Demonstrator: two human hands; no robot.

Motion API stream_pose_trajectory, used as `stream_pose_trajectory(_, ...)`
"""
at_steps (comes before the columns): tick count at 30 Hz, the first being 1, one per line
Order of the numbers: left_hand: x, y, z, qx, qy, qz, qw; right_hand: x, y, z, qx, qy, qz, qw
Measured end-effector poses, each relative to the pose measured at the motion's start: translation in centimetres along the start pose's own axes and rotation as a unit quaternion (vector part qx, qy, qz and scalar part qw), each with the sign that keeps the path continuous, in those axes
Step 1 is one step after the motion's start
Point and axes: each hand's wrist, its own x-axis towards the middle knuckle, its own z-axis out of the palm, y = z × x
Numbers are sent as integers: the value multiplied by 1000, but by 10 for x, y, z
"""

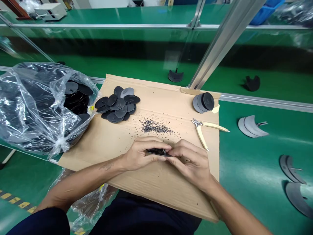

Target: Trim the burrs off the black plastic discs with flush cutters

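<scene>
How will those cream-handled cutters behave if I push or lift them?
Cutters: probably stiff, given the metal head and solid-looking handles. Unlikely to roll, since the handles lie spread in a V; a push would more likely slide or swivel them. The metal may make the head end heavier when lifted.

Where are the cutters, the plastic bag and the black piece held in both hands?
Cutters [199, 123]: head view, on the metal pivot.
Plastic bag [44, 107]: head view, on its clear film.
Black piece [156, 151]: head view, on its visible middle.

A metal-edged green worktop spans the background, and yellow-and-black striped marking crosses the green floor.
</scene>
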Motion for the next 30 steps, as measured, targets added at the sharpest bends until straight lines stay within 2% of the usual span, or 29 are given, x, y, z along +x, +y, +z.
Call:
stream_pose_trajectory(3,1,2,0,-10,-19,-31,999,0,2,0,-10,35,-6,999)
stream_pose_trajectory(5,1,2,-1,-15,-22,-45,999,0,2,-1,-25,37,-22,999)
stream_pose_trajectory(10,0,1,-6,-55,-22,-50,997,0,3,-8,-71,12,-59,996)
stream_pose_trajectory(14,5,0,-13,-178,-68,-128,973,1,4,-14,-68,-21,-75,995)
stream_pose_trajectory(17,10,0,-18,-198,-96,-189,957,3,5,-16,-54,-61,-92,992)
stream_pose_trajectory(19,12,-1,-19,-208,-113,-204,950,5,4,-16,-45,-75,-98,991)
stream_pose_trajectory(23,11,-1,-19,-197,-117,-190,955,5,1,-14,-34,-106,-91,990)
stream_pose_trajectory(30,7,4,-17,-78,-125,-135,980,0,7,-12,-86,-161,-105,978)
